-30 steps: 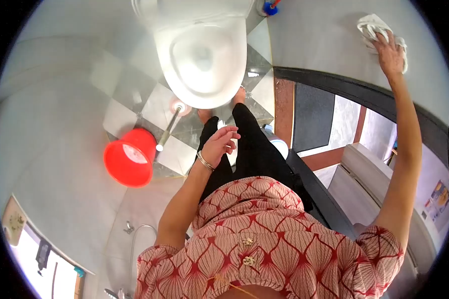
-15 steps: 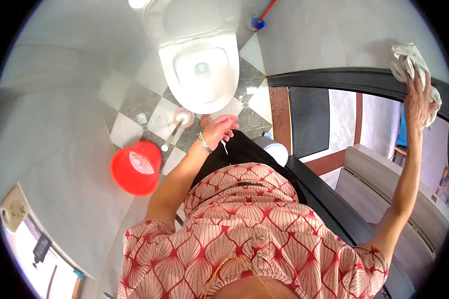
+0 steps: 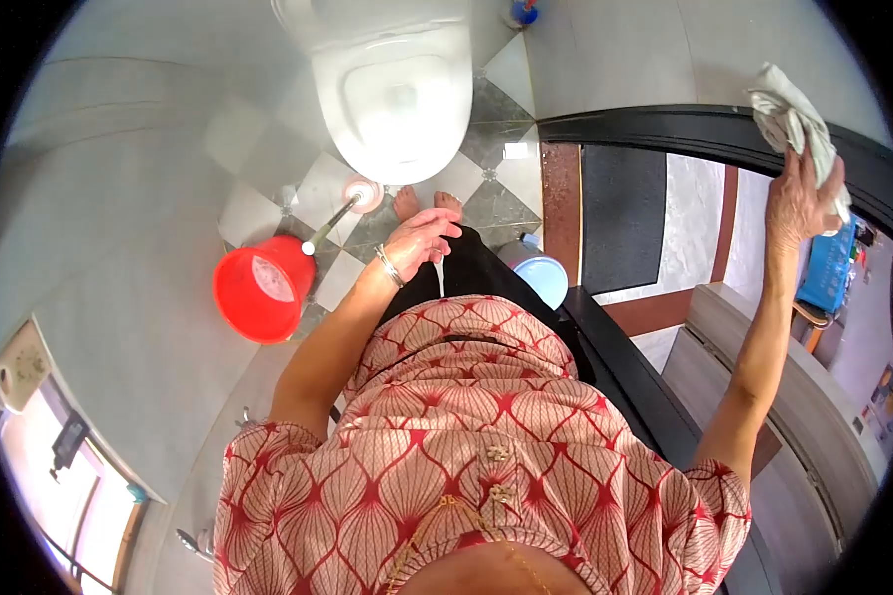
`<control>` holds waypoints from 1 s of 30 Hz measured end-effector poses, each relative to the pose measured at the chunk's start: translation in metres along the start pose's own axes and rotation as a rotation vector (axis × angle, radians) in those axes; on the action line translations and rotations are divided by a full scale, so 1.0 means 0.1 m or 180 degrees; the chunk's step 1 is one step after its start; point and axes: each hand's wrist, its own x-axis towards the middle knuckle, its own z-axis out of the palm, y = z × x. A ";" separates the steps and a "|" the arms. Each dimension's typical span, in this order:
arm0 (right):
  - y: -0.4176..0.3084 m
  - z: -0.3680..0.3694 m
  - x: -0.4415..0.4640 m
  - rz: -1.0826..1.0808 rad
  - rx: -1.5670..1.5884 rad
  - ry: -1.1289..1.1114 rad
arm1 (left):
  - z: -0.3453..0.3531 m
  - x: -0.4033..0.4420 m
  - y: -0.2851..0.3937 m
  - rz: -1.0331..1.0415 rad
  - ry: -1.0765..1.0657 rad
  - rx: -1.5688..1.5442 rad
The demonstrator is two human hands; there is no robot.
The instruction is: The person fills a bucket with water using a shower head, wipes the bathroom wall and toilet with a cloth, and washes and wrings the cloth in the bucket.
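Observation:
My right hand (image 3: 804,203) grips a crumpled whitish cloth (image 3: 792,119), which lies against the dark door frame (image 3: 665,121) at the upper right. In front of my body, above the black trousers, my left hand (image 3: 422,241) hangs with its fingers loosely apart and nothing in it. Bangles circle that wrist. Beyond my feet stands a white toilet (image 3: 397,129) with its bowl open. A plunger (image 3: 362,195) with a pale handle stands on the floor to the left of the toilet.
A red bucket (image 3: 258,293) with something pale inside sits on the left of the checkered floor (image 3: 248,213). A small bin (image 3: 541,280) is by the doorway. A blue brush (image 3: 522,13) stands near the toilet. Through the doorway appears a blue object (image 3: 826,268).
My right hand has moved with the cloth from the grey wall down to the door frame, lately shifting slightly left. My left hand stays near my lap. The view has shifted.

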 end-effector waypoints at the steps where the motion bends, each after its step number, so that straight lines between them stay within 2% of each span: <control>1: -0.04 0.00 -0.01 0.0017 0.0026 -0.0202 | 0.03 0.01 -0.03 -0.0012 -0.0004 -0.0030; 2: -0.03 0.02 0.01 -0.0103 0.0311 -0.0193 | 0.04 0.00 -0.03 -0.0011 -0.0020 -0.0050; 9: -0.20 -0.10 0.03 -0.0631 0.0381 -0.0585 | -0.01 -0.02 -0.08 0.0014 0.0113 -0.0076; 10: -0.25 -0.15 0.03 -0.0787 0.0543 -0.0890 | -0.04 -0.05 -0.07 0.0047 0.0137 -0.0107; 11: -0.28 -0.15 -0.01 -0.1012 0.0655 -0.0901 | -0.06 -0.08 -0.05 0.0081 0.0162 -0.0137; 13: -0.39 -0.21 -0.08 -0.1152 0.0960 -0.1618 | -0.06 -0.13 -0.07 0.0116 0.0240 -0.0216; 15: -0.54 -0.33 -0.15 -0.1280 0.1822 -0.2419 | -0.05 -0.16 -0.12 0.0148 0.0309 -0.0307; 17: -0.84 -0.22 -0.32 -0.1395 0.4647 -0.2617 | -0.09 -0.20 -0.18 0.0189 0.0367 -0.0383; 19: -1.36 -0.26 -0.49 -0.1636 0.5602 -0.3704 | -0.20 -0.27 -0.23 0.0200 0.0401 -0.0452; 21: -1.82 -0.52 -0.64 -0.1996 0.5808 -0.4419 | -0.30 -0.37 -0.31 0.0166 0.0486 -0.0380; 23: -2.14 -0.83 -0.82 -0.1908 0.5565 -0.5076 | -0.33 -0.45 -0.35 0.0194 0.0521 -0.0453; 25: -2.32 -0.97 -0.96 -0.1076 0.5661 -0.6412 | -0.34 -0.47 -0.39 0.0314 0.0508 -0.0533; 27: -2.32 -0.94 -1.01 -0.1163 0.5906 -0.6196 | -0.25 -0.39 -0.33 0.0276 0.0488 -0.0511; 28: -2.25 -0.94 -0.90 -0.1288 0.5682 -0.5882 | -0.21 -0.34 -0.29 0.0290 0.0540 -0.0609; 30: -2.35 -0.71 -1.00 -0.0183 0.5966 -0.6459 | -0.13 -0.29 -0.22 0.0296 0.0612 -0.0686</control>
